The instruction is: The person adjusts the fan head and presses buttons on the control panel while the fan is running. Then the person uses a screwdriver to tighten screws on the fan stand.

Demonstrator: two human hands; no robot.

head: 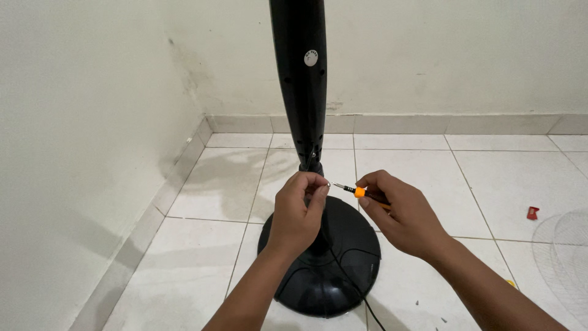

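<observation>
A black fan stand (300, 79) rose from its round black base (331, 263) on the white tiled floor (202, 257), near the corner of 2 pale walls. The left hand (297, 211) pinched something tiny, too small to identify, between thumb and fingertips just in front of the pole. Just right of it, the right hand (401, 214) was closed around a small orange-collared screwdriver (358, 192), tip pointing left toward the left hand.
</observation>
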